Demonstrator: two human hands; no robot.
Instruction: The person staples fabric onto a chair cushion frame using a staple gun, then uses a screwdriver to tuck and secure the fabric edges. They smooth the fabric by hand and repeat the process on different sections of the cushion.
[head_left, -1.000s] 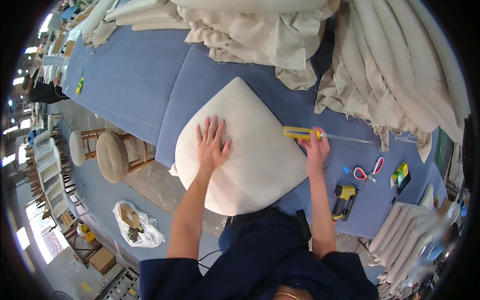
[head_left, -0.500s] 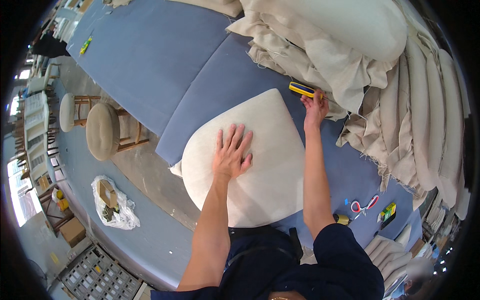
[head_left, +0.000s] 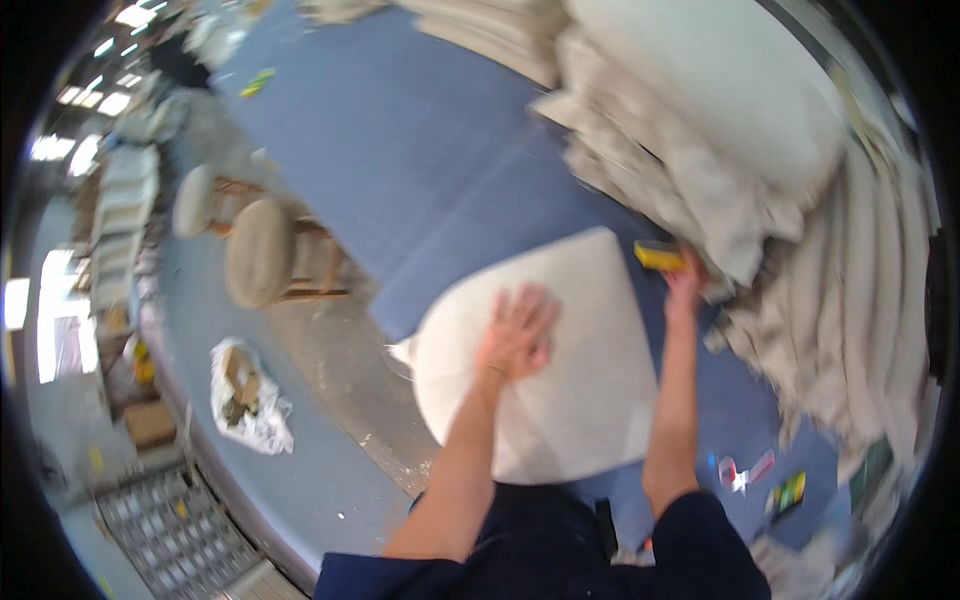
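- Right hand (head_left: 685, 282) is reaching farther forward than a second ago, just beside the pale cloth (head_left: 690, 175).
- Its fingers are gripping a yellow-handled screwdriver (head_left: 657, 257), whose shaft is blurring too much to make out.
- Left hand (head_left: 518, 335) is spreading its fingers flat on the cushion (head_left: 570, 400).
- The cushion is lying on the blue table (head_left: 430, 170), beneath the left hand and to the left of the right hand.
- Scissors (head_left: 740, 479) are lying to the right of the right hand, nearer the body.

Plain cream cushion (head_left: 585, 400), yellow tool handle (head_left: 657, 258), blue-grey tabletop (head_left: 400, 150), beige fabric (head_left: 840, 310), red-and-white scissors (head_left: 740, 480), navy sleeves (head_left: 700, 545)
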